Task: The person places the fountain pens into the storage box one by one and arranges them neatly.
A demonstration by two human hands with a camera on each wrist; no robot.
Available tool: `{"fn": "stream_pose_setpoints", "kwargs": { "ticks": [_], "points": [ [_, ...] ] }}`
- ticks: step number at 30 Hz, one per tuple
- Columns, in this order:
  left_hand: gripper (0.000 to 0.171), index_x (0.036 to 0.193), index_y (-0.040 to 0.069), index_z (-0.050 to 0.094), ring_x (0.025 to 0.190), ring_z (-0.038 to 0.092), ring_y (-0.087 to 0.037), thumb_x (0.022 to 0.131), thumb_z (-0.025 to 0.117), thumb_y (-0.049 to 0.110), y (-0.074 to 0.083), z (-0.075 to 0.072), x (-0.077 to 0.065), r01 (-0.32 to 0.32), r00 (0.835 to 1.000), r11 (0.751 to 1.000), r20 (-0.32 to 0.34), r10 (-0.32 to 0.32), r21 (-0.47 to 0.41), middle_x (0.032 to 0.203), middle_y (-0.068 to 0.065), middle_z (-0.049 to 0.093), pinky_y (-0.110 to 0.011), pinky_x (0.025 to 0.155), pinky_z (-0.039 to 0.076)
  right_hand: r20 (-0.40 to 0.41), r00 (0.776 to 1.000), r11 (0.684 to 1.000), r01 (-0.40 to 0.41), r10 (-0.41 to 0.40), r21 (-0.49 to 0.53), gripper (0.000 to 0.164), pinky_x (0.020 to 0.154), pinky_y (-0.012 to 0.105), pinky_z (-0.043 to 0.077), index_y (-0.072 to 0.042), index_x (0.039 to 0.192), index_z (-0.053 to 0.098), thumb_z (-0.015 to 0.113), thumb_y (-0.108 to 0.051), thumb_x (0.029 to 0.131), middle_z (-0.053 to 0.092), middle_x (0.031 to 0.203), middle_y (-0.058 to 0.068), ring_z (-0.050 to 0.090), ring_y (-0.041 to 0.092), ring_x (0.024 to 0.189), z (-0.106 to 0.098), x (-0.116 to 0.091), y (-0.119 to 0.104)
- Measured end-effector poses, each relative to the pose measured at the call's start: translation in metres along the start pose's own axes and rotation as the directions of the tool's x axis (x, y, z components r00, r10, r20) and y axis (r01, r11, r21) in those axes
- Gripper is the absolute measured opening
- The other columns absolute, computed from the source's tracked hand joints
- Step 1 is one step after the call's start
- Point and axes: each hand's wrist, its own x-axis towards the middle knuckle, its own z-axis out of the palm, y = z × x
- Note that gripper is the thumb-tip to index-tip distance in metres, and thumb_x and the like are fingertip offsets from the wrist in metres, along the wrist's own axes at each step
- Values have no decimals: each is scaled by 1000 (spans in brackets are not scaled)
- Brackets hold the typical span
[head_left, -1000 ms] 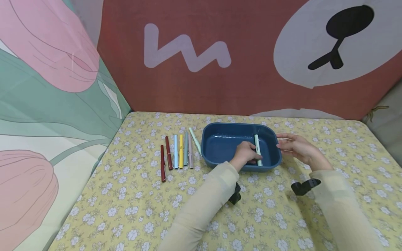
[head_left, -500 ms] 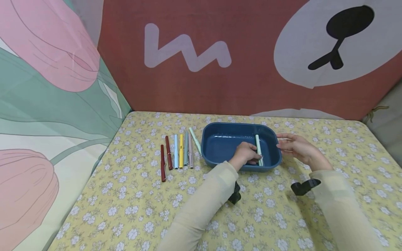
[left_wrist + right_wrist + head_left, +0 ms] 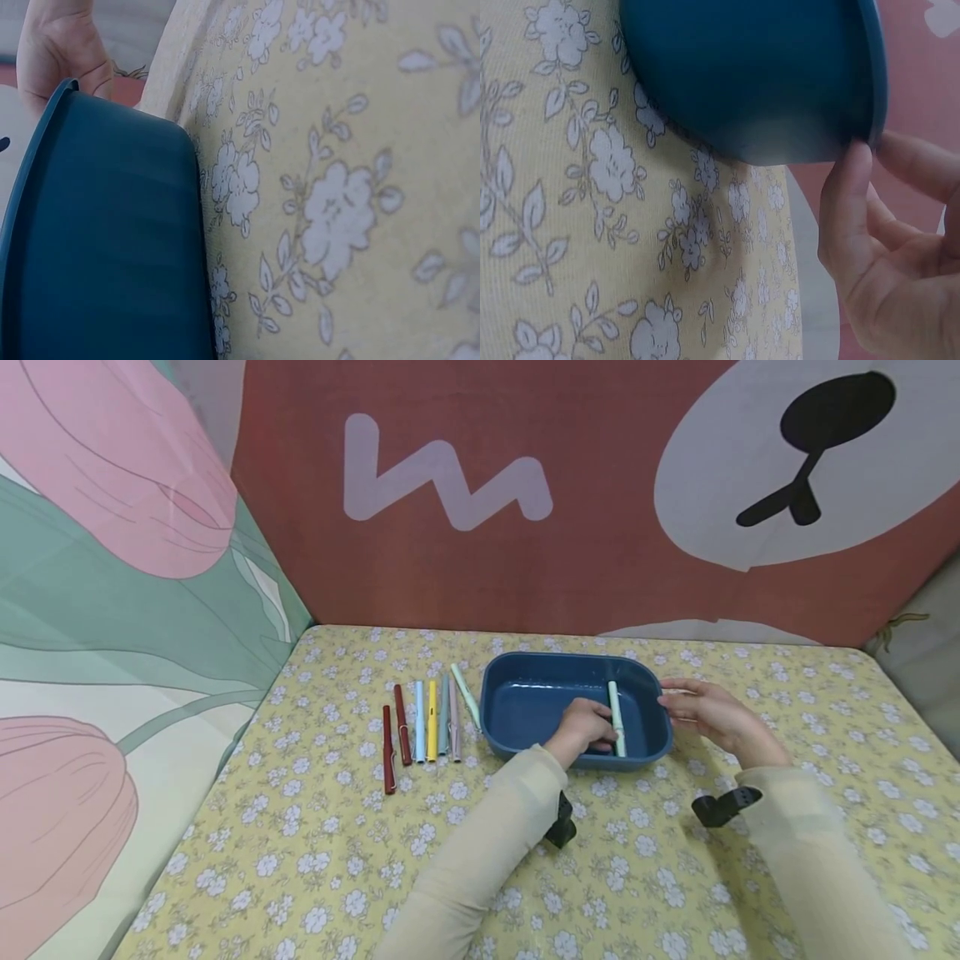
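My left hand reaches over the near rim into a dark blue box. Its curled fingers pinch a pale green pen near the pen's near end. The pen stretches from front to back across the right part of the box; the fingertips are partly hidden behind the hand. At the box's right end my right hand touches the outside of the rim with extended fingers. In the right wrist view, the fingertips meet the box wall just at the rim.
Left of the box lie two dark red pens, a light blue pen, a yellow pen, a grey-blue pen and a mauve pen. A slanted pale green pen lies beside the box on the flowered tablecloth.
The pale green pen in the box has rolled slightly under my left fingers, its clip showing half a second ago and less visible now. My right hand stays at the rim.
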Motion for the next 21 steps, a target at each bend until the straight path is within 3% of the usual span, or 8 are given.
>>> {"fn": "stream_pose_setpoints", "kwargs": {
  "ticks": [5, 12, 17, 21],
  "points": [
    [40, 123, 1, 62, 96, 68, -37, 84, 63, -11, 1, 0, -2, 0, 1000, 1000, 4, 0, -21, 102, -22, 69, -39, 79, 62, -29, 1000, 1000, -12, 12, 24, 67, 76, 14, 55, 3, 149, 19, 53, -25, 99, 57, 91, -23, 59, -8, 84, 2, 1, 0],
    [39, 125, -2, 59, 98, 67, -35, 87, 63, -7, 3, -5, -3, -3, 999, 1000, 38, 4, -20, 107, -20, 67, -38, 80, 62, -47, 998, 991, -35, 41, 128, 50, 73, 13, 55, -7, 141, 33, 55, -22, 97, 61, 86, -22, 61, -6, 79, 5, 1, -3],
    [40, 128, -2, 57, 96, 67, -32, 88, 63, -4, 5, -7, -3, -3, 998, 1000, 64, 3, 2, 105, -20, 67, -38, 80, 61, -57, 998, 992, -31, 39, 125, 59, 73, 12, 55, -3, 148, 25, 53, -21, 98, 60, 87, -24, 60, -7, 80, 7, 1, -2],
    [43, 132, -1, 54, 78, 65, -26, 90, 62, -1, 7, -10, -3, -3, 995, 1000, 99, 1, 23, 110, -19, 65, -39, 78, 61, -67, 997, 993, -35, 43, 113, 65, 73, 12, 55, 0, 150, 19, 52, -22, 99, 60, 87, -24, 60, -7, 79, 8, 1, -1]
  ]
}}
